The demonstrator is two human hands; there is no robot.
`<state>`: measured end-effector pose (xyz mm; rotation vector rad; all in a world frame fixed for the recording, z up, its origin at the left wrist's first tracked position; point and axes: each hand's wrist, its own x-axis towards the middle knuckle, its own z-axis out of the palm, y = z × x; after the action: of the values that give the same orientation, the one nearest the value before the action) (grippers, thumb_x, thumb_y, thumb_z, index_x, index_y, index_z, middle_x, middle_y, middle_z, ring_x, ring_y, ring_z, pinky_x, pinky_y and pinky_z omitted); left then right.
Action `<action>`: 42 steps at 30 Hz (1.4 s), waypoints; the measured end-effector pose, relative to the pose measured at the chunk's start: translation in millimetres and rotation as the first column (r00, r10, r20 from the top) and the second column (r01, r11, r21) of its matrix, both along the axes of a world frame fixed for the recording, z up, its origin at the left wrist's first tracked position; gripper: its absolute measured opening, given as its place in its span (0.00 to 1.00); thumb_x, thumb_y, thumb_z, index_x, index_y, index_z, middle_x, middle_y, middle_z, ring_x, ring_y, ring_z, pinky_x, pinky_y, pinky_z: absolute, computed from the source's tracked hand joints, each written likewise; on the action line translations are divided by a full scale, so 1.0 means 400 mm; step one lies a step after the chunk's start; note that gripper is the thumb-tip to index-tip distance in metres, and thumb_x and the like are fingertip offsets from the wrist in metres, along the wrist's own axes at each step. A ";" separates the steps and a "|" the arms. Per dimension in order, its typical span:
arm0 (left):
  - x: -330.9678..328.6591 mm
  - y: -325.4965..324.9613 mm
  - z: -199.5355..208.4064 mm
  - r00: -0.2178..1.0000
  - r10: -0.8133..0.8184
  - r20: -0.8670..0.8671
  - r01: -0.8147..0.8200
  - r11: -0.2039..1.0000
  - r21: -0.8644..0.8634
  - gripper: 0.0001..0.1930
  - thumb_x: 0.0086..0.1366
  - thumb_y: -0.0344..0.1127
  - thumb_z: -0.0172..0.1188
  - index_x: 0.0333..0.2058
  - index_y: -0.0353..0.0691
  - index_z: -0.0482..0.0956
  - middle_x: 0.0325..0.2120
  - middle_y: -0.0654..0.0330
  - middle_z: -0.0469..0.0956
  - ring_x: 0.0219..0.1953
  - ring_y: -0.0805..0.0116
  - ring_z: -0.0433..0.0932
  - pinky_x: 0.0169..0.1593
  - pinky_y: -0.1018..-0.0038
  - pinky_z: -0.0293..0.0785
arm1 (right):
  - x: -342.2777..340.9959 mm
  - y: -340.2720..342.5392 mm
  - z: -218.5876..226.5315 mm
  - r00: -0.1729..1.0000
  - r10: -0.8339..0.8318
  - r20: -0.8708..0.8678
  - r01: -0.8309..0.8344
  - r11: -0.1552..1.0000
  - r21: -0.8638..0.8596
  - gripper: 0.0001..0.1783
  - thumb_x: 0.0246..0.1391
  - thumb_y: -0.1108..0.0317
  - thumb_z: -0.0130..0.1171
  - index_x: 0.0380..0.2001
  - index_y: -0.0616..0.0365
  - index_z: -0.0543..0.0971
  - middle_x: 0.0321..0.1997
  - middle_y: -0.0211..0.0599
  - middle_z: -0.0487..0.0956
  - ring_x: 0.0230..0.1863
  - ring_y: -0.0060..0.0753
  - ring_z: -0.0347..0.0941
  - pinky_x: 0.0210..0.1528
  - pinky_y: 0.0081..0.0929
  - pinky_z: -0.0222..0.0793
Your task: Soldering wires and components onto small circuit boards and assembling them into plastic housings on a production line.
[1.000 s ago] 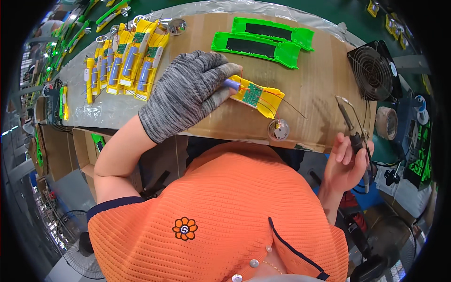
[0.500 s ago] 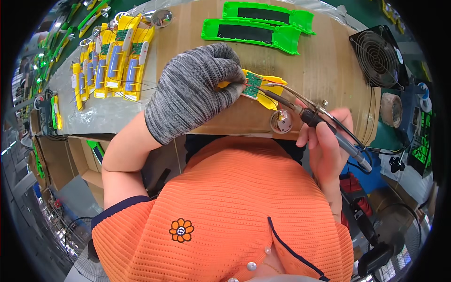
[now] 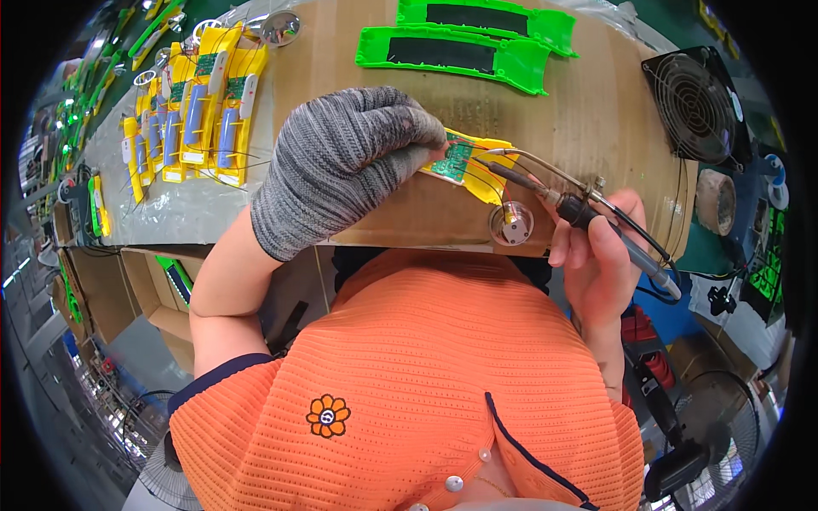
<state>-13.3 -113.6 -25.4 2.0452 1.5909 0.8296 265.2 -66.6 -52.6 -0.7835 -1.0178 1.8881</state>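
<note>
My left hand (image 3: 354,166), in a grey striped knit glove with bare fingertips, is pinched closed at the left edge of a small green circuit board (image 3: 453,158). What sits between its fingertips is hidden. The board lies on a yellow plastic shell (image 3: 483,189), with thin wires running off it. A round metal disc (image 3: 511,223) sits by the shell's near end, wires leading to it. My bare right hand (image 3: 601,255) is wrapped round a soldering iron (image 3: 579,211) with a thin metal tube clamped alongside. The iron's tip points left, just by the board's right side.
Two green shells (image 3: 452,58) with black strips lie at the far side of the wooden board (image 3: 341,51). Several yellow shells with blue cells (image 3: 194,119) stand in a row at left. A black fan (image 3: 694,106) and a tape roll (image 3: 714,202) are at right.
The soldering iron has drawn back to the right, its tip moving from the middle of the circuit board toward the right edge. My left hand stays pinched at the board's left edge.
</note>
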 end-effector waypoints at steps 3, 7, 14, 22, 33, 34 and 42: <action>-0.003 0.003 0.005 0.996 -0.056 -0.068 0.057 0.998 0.002 0.09 0.57 0.25 0.64 0.37 0.40 0.82 0.33 0.56 0.80 0.35 0.58 0.81 0.40 0.69 0.77 | -0.005 -0.006 0.008 0.991 -0.048 0.122 0.043 0.998 0.045 0.09 0.58 0.70 0.54 0.36 0.59 0.65 0.15 0.33 0.68 0.14 0.27 0.65 0.25 0.29 0.71; 0.000 0.005 0.004 0.996 -0.024 -0.082 0.021 0.999 -0.038 0.10 0.57 0.25 0.64 0.39 0.40 0.81 0.33 0.56 0.80 0.35 0.57 0.81 0.40 0.69 0.77 | -0.010 0.009 0.001 0.999 -0.005 0.033 0.004 1.000 0.031 0.09 0.59 0.75 0.54 0.37 0.59 0.64 0.19 0.39 0.73 0.17 0.28 0.68 0.33 0.33 0.76; -0.009 0.013 0.012 0.997 -0.057 -0.047 0.055 0.997 -0.049 0.09 0.56 0.23 0.63 0.37 0.39 0.79 0.37 0.56 0.78 0.39 0.56 0.80 0.43 0.69 0.77 | 0.001 0.003 0.004 0.993 -0.006 0.120 0.004 1.000 0.016 0.08 0.58 0.70 0.54 0.36 0.59 0.65 0.14 0.30 0.65 0.15 0.28 0.67 0.50 0.42 0.74; -0.002 0.011 0.012 0.989 -0.082 -0.124 0.078 0.996 -0.037 0.09 0.55 0.24 0.63 0.35 0.40 0.77 0.39 0.55 0.76 0.40 0.53 0.78 0.43 0.66 0.77 | -0.018 0.010 0.009 0.995 0.067 0.072 -0.068 0.997 0.023 0.09 0.59 0.76 0.55 0.38 0.62 0.66 0.31 0.49 0.79 0.21 0.27 0.72 0.27 0.24 0.71; -0.002 0.011 0.008 0.989 -0.080 -0.121 0.074 0.996 -0.049 0.10 0.53 0.24 0.63 0.36 0.39 0.77 0.40 0.55 0.76 0.41 0.52 0.78 0.43 0.65 0.76 | -0.023 0.014 0.013 0.982 0.125 0.145 -0.133 0.990 0.046 0.08 0.58 0.79 0.55 0.37 0.62 0.66 0.28 0.43 0.78 0.24 0.26 0.75 0.28 0.23 0.72; -0.003 0.012 0.008 0.990 -0.085 -0.114 0.080 0.996 -0.042 0.10 0.53 0.24 0.63 0.36 0.39 0.77 0.40 0.54 0.76 0.40 0.51 0.78 0.43 0.65 0.76 | -0.024 0.012 0.014 0.984 0.112 0.141 -0.118 0.992 0.034 0.08 0.58 0.79 0.55 0.37 0.61 0.66 0.28 0.43 0.78 0.24 0.26 0.75 0.29 0.23 0.72; -0.005 0.012 0.007 0.990 -0.083 -0.114 0.078 0.996 -0.051 0.11 0.53 0.24 0.63 0.36 0.39 0.76 0.40 0.54 0.76 0.41 0.51 0.78 0.44 0.66 0.76 | -0.030 0.012 0.023 0.983 0.110 0.148 -0.115 0.993 0.024 0.09 0.58 0.79 0.55 0.37 0.61 0.66 0.26 0.42 0.77 0.25 0.26 0.75 0.30 0.23 0.72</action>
<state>-15.2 -108.9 -22.6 2.1442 1.5607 0.6492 253.3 -62.0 -43.5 -0.8714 -1.2032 1.9259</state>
